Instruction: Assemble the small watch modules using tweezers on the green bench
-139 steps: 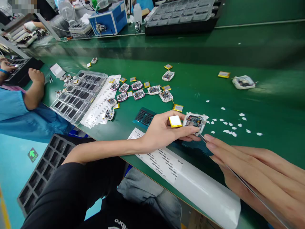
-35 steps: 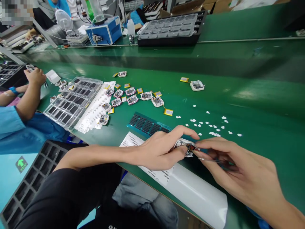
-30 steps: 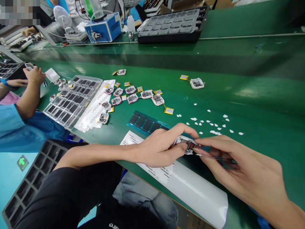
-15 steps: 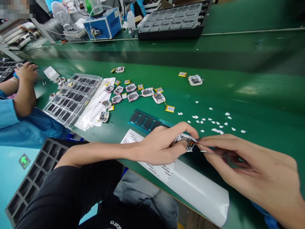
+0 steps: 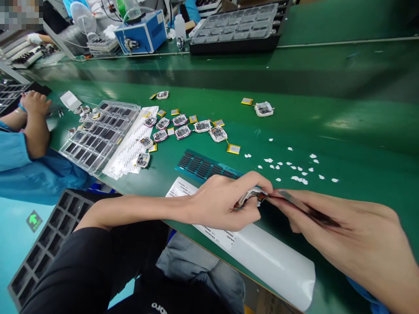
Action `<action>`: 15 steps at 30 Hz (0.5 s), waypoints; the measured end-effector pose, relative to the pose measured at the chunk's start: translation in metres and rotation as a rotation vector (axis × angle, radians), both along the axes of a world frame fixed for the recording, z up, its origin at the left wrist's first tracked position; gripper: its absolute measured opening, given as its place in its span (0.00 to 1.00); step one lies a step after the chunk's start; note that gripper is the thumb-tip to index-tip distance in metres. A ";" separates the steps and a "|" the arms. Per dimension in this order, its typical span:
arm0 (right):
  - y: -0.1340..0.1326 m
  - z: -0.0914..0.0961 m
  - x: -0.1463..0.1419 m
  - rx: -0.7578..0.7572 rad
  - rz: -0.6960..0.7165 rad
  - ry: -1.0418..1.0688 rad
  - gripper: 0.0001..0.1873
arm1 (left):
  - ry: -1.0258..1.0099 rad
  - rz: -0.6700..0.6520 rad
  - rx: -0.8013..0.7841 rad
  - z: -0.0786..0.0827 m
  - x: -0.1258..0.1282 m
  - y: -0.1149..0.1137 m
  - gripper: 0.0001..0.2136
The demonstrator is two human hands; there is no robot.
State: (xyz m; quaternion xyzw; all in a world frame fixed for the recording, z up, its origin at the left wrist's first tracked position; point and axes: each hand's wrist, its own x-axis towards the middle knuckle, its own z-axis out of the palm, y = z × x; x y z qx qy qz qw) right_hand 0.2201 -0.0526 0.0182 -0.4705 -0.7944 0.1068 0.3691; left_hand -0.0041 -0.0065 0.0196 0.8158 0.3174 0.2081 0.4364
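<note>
The green table (image 5: 330, 126) has its near edge running down on a slant, from the left to the bottom, in front of the person's lap. The left forearm crosses over that edge. A long white sheet (image 5: 275, 266) lies along the same edge, under and beside the left hand (image 5: 225, 203). A blue sheet with black strips (image 5: 204, 165) lies just past that hand, so the side there is tight. To the right and farther back, the green top spreads wide, and this is the bigger room to move. White scraps (image 5: 299, 179) are dotted over it, near the hands. Farther off sit a loose case (image 5: 263, 109) and its yellow pack (image 5: 246, 101). A black tray (image 5: 234, 46) stands at the back, well apart from the hands.

The small white case (image 5: 251, 196) is up in the left hand, between the thumb and the fingers, which squeeze on it. It is tipped, and its insides show a little. The case sits to the left of the right hand (image 5: 347, 231), right by its fingertips. The right thumb and finger are pinched together there, but what is between the tips is too small to tell. A thin metal tool (image 5: 291, 200) is held along the right fingers, slanting back into the palm.
</note>
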 end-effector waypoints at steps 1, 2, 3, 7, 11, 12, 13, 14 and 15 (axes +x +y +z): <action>-0.001 0.000 0.000 -0.009 0.004 0.002 0.07 | 0.007 -0.010 0.011 -0.001 0.000 0.000 0.18; -0.002 -0.001 0.000 -0.024 0.007 0.009 0.07 | 0.014 -0.017 0.019 -0.002 0.000 0.000 0.18; -0.003 0.000 0.000 -0.051 0.011 0.018 0.07 | 0.017 -0.020 0.027 -0.002 -0.001 0.000 0.18; -0.004 -0.001 -0.002 -0.087 0.019 0.013 0.09 | 0.002 -0.017 0.046 -0.002 -0.002 0.000 0.18; -0.014 -0.006 -0.002 0.151 -0.096 -0.151 0.18 | 0.019 -0.020 -0.025 0.001 -0.002 0.001 0.17; -0.019 -0.008 -0.003 0.203 -0.101 -0.212 0.26 | 0.025 -0.032 -0.057 0.002 -0.002 0.000 0.17; -0.023 -0.011 -0.003 0.238 -0.098 -0.263 0.34 | 0.033 -0.050 -0.090 0.003 -0.002 0.000 0.18; -0.027 -0.013 -0.004 0.234 -0.108 -0.299 0.37 | 0.041 -0.066 -0.122 0.004 -0.002 0.000 0.17; -0.030 -0.015 -0.004 0.217 -0.110 -0.320 0.38 | 0.053 -0.077 -0.148 0.004 -0.003 0.000 0.17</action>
